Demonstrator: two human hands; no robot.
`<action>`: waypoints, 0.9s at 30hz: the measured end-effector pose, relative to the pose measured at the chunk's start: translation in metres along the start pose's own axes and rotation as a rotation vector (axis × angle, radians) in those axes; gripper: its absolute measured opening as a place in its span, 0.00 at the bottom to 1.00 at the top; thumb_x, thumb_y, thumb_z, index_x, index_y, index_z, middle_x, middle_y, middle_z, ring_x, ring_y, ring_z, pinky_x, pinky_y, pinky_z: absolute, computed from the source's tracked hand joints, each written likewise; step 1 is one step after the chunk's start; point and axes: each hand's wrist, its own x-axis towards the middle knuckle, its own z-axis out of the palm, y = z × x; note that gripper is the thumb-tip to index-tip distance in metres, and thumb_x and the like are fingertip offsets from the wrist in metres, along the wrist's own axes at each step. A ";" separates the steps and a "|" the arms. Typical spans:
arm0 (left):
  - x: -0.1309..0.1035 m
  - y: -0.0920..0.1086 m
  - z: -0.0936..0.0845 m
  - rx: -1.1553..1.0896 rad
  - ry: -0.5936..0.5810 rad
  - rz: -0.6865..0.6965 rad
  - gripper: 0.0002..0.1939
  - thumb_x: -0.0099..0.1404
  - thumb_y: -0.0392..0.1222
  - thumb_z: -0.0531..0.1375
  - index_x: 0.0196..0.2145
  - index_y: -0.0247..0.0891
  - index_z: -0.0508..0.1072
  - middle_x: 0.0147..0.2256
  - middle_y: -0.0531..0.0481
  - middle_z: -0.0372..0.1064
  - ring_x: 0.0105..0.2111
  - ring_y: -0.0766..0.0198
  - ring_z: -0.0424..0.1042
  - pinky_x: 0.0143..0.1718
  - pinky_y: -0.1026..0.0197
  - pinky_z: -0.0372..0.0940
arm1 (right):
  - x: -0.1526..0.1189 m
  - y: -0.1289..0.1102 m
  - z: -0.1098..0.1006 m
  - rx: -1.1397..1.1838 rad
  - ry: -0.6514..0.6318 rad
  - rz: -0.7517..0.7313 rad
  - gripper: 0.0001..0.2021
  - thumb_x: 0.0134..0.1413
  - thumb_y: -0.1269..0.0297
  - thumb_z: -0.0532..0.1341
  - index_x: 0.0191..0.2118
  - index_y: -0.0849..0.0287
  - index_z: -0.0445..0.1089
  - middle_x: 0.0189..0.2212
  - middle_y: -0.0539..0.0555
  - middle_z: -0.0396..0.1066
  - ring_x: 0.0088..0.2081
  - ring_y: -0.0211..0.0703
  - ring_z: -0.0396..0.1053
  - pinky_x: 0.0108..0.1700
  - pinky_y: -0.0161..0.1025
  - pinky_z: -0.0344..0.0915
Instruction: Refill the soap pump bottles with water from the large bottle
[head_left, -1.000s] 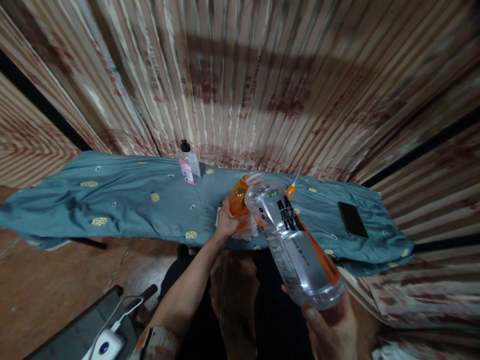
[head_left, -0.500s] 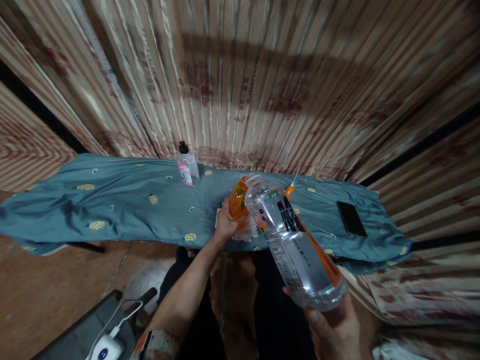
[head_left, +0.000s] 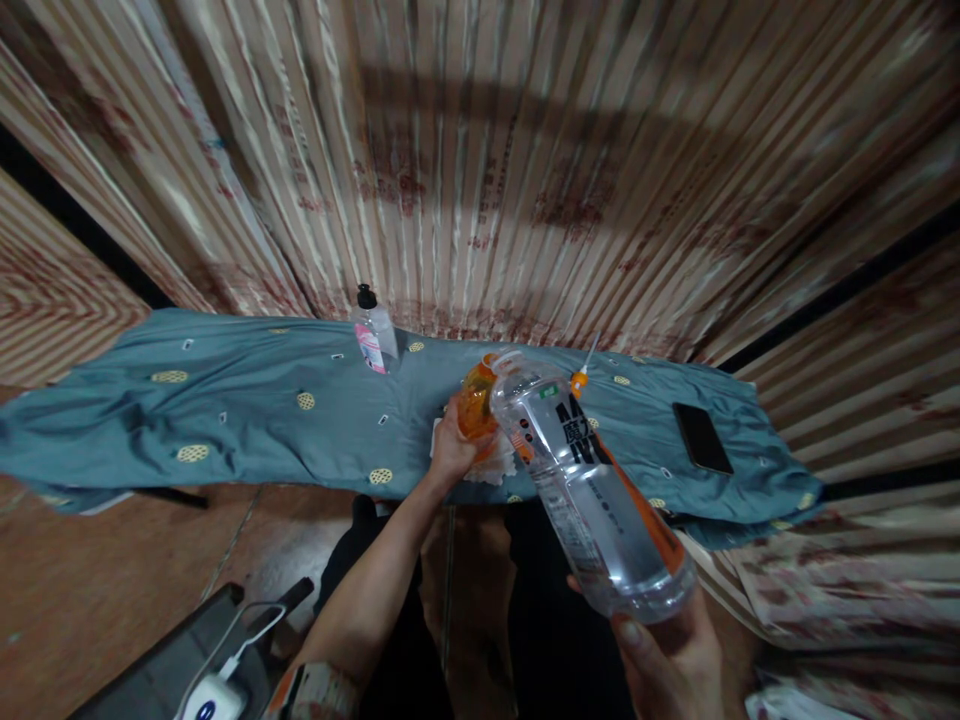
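Observation:
My left hand (head_left: 453, 447) is closed around an orange translucent bottle (head_left: 477, 400), which stands over a crumpled white tissue (head_left: 495, 466) on the cloth. In my right hand (head_left: 667, 650) is the base of a large clear plastic bottle (head_left: 592, 490) with a silver and orange label. This bottle is tilted, its mouth down at the top of the orange bottle. Whether liquid runs between them I cannot make out. Just behind the clear bottle lies a small orange cap with a thin white tube (head_left: 579, 382).
A teal patterned cloth (head_left: 255, 410) covers the long narrow table. On it are a clear bottle with a black top (head_left: 375, 335) and a black phone (head_left: 703, 438). Striped curtains (head_left: 480, 200) hang behind. A white device with a cable (head_left: 214, 697) rests at lower left.
Both hands and both bottles keep almost the same position, with the clear bottle still tilted at the orange one. The view has shifted only very slightly.

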 end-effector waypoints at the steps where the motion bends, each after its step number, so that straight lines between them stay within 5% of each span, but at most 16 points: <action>1: 0.000 0.000 0.000 -0.003 0.001 -0.002 0.35 0.47 0.37 0.71 0.52 0.41 0.64 0.47 0.47 0.74 0.47 0.55 0.76 0.49 0.55 0.71 | 0.000 0.001 -0.001 -0.004 -0.004 -0.009 0.45 0.33 0.60 0.78 0.61 0.51 0.62 0.40 0.56 0.80 0.34 0.56 0.79 0.40 0.52 0.73; 11: 0.000 0.003 -0.001 0.094 0.020 0.012 0.35 0.46 0.36 0.71 0.52 0.40 0.65 0.48 0.47 0.74 0.48 0.54 0.75 0.54 0.52 0.69 | -0.002 -0.010 0.006 -0.066 0.031 0.009 0.46 0.32 0.54 0.78 0.61 0.47 0.62 0.45 0.54 0.78 0.42 0.56 0.77 0.47 0.55 0.72; 16: 0.000 0.005 -0.002 0.101 0.016 0.005 0.34 0.46 0.36 0.71 0.51 0.41 0.66 0.47 0.49 0.75 0.48 0.54 0.75 0.53 0.53 0.69 | -0.002 -0.009 0.005 -0.042 0.027 0.027 0.45 0.32 0.56 0.78 0.60 0.48 0.62 0.40 0.53 0.80 0.35 0.54 0.78 0.41 0.52 0.73; 27: 0.001 0.005 -0.002 0.107 0.010 0.021 0.33 0.47 0.38 0.71 0.51 0.40 0.66 0.48 0.47 0.74 0.49 0.53 0.75 0.54 0.52 0.68 | -0.002 -0.011 0.006 -0.053 0.019 -0.002 0.51 0.33 0.54 0.78 0.65 0.51 0.57 0.38 0.55 0.79 0.38 0.57 0.78 0.39 0.52 0.74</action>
